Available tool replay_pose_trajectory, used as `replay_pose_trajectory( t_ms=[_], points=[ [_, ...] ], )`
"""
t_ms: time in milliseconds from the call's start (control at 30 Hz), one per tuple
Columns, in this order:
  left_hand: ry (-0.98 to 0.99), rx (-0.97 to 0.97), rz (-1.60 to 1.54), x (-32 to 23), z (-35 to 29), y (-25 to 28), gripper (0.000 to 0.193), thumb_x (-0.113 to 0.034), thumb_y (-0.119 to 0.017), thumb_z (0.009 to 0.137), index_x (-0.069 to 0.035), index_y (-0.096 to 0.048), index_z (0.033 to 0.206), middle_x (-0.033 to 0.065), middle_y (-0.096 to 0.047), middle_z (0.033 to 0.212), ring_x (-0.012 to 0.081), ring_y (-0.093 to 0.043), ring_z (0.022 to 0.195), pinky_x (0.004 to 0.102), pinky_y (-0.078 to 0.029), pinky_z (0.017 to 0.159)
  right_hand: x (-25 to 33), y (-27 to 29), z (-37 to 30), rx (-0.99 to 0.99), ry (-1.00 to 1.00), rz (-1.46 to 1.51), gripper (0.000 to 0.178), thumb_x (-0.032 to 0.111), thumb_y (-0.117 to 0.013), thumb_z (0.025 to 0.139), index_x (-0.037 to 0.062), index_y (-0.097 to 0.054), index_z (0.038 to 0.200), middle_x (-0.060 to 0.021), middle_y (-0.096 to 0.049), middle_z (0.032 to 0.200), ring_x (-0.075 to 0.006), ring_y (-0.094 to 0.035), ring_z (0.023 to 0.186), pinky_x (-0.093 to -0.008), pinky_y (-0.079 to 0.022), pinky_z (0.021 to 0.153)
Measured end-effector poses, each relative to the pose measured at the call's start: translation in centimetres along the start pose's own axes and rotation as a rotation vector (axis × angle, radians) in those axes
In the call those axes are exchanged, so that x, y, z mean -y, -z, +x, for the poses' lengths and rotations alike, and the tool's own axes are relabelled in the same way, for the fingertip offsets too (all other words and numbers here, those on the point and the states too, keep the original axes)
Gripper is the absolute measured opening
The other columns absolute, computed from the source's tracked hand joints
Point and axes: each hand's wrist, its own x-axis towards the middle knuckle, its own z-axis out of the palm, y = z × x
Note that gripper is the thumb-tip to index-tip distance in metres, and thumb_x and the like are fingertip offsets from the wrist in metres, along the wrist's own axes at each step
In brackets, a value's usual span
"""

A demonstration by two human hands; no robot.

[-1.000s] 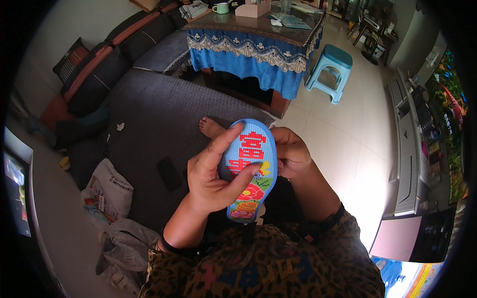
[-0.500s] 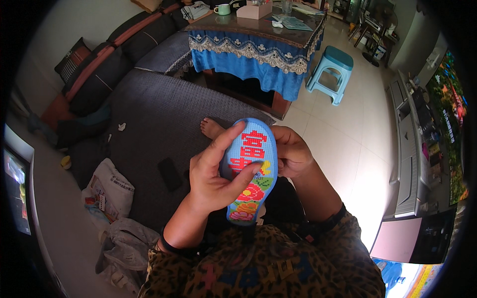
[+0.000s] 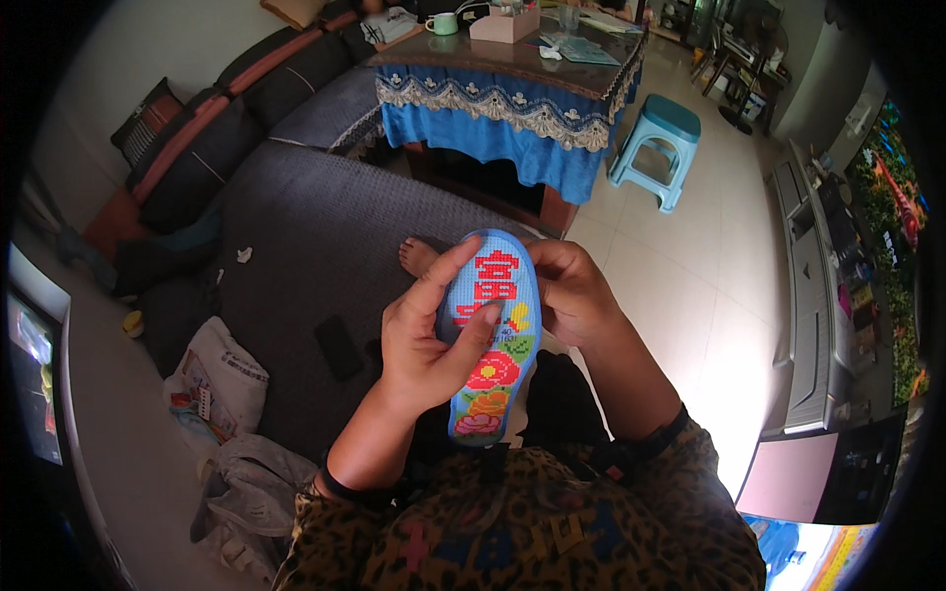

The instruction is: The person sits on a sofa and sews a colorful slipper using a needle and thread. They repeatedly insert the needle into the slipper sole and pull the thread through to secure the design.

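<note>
A shoe insole [image 3: 490,369] with a light blue ground and blue edging stands tilted in front of me. Red characters, a yellow motif and red, orange and pink flowers with green leaves cover its face in cross-stitch. My left hand [image 3: 424,340] grips it from the left, the thumb lying across its face and the fingers reaching round behind. At the upper right edge, my right hand [image 3: 579,295] is closed, with thumb and forefinger bent against the insole's border. Its fingertips are partly behind the insole, so anything pinched there is hidden.
Under my lap area spreads a dark quilted sofa cover [image 3: 286,236], with a dark phone-like slab [image 3: 338,347] and a white bag [image 3: 222,379] on the left. Ahead stands a table with a blue lace-trimmed cloth [image 3: 493,118]. A teal stool [image 3: 658,153] is on the tiled floor.
The insole has turned slightly more upright, and its top has shifted a little left. My left thumb has slid left across its face. My right hand has moved slightly left, its fingers shifting at the edge.
</note>
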Motion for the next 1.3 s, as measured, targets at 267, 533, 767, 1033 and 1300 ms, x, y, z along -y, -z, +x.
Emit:
replay_pose_trajectory(
  t_ms=[267, 533, 767, 1033, 1300],
  points=[
    [0.162, -0.022, 0.043, 0.3, -0.1, 0.2, 0.072, 0.003, -0.069, 0.083, 0.001, -0.029, 0.143, 0.0122, -0.066, 0.092, 0.0141, -0.066, 0.088, 0.0264, -0.051, 0.081, 0.9, -0.8, 0.0, -0.197, -0.003, -0.141, 0.024, -0.007, -0.054, 0.090, -0.0049, -0.058, 0.114, -0.0115, -0.065, 0.107, -0.0143, -0.064, 0.095, -0.0271, -0.052, 0.086],
    [0.285, -0.100, -0.098, 0.3, 0.1, 0.5, 0.040, 0.004, -0.067, 0.086, 0.002, -0.049, 0.122, 0.0065, -0.067, 0.094, 0.0089, -0.064, 0.079, 0.0219, -0.052, 0.071, 0.8, -0.2, -0.2, -0.137, 0.037, -0.141, 0.024, -0.002, -0.053, 0.093, -0.0064, -0.057, 0.117, -0.0128, -0.065, 0.107, -0.0190, -0.064, 0.096, -0.0317, -0.053, 0.085],
    [0.462, -0.165, -0.106, 1.6, -0.4, 1.1, 0.019, -0.001, -0.070, 0.087, 0.002, -0.061, 0.103, 0.0056, -0.069, 0.088, 0.0073, -0.064, 0.074, 0.0219, -0.053, 0.067, 0.5, -1.0, 0.0, -0.284, 0.628, -1.324, 0.020, 0.000, -0.069, 0.081, 0.0024, -0.069, 0.101, -0.0101, -0.066, 0.098, -0.0219, -0.064, 0.087, -0.0322, -0.052, 0.072],
    [0.301, -0.214, 0.002, 2.9, -0.8, 0.4, 0.008, 0.000, -0.072, 0.083, 0.001, -0.066, 0.088, 0.0043, -0.067, 0.079, 0.0076, -0.059, 0.070, 0.0238, -0.049, 0.065, 0.4, -3.2, 0.8, -0.070, 0.862, -1.564, 0.013, 0.000, -0.070, 0.075, 0.0016, -0.064, 0.085, -0.0076, -0.059, 0.089, -0.0264, -0.057, 0.075, -0.0380, -0.047, 0.065],
    [0.194, -0.392, 0.494, 4.9, 1.2, 5.4, 0.008, -0.002, -0.068, 0.082, 0.003, -0.064, 0.087, 0.0100, -0.065, 0.071, 0.0109, -0.060, 0.066, 0.0279, -0.049, 0.062, 5.8, -4.0, -3.3, 0.017, 0.186, 0.053, 0.012, 0.011, -0.043, 0.100, 0.0029, -0.052, 0.101, -0.0163, -0.067, 0.089, -0.0168, -0.063, 0.072, -0.0284, -0.050, 0.059]
  ],
)
